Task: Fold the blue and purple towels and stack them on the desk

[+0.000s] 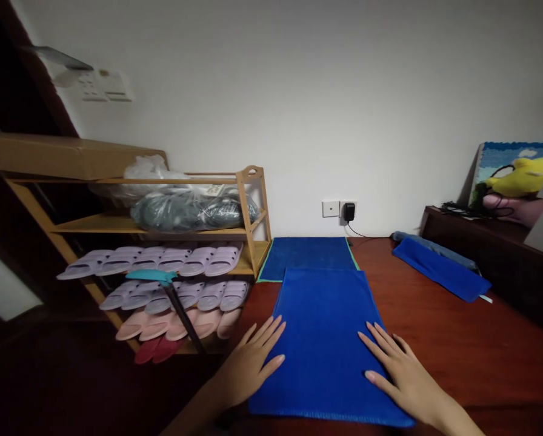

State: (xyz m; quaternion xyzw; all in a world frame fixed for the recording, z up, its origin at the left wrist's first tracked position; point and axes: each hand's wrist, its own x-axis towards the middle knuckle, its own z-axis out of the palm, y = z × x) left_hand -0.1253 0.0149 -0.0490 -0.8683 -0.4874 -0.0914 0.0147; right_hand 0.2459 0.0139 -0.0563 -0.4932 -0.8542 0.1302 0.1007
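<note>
A bright blue towel [326, 345] lies spread flat on the reddish-brown wooden table [457, 357], its stitched hem toward me. My left hand [253, 360] rests at its left edge with the fingers stretched out over the cloth. On the opposite edge lies my right hand [394, 369], flat with fingers apart. Neither hand grips anything. Under the towel's far end is a darker blue cloth [310, 251] with green edging, partly covered.
At the right, a folded blue cloth [439, 269] lies beside a grey-blue one [435, 245]. A wooden rack [248, 224] with several slippers [199, 260] stands left of the table. A black plug [349, 211] is in the wall socket. A dark ledge [471, 233] borders the right.
</note>
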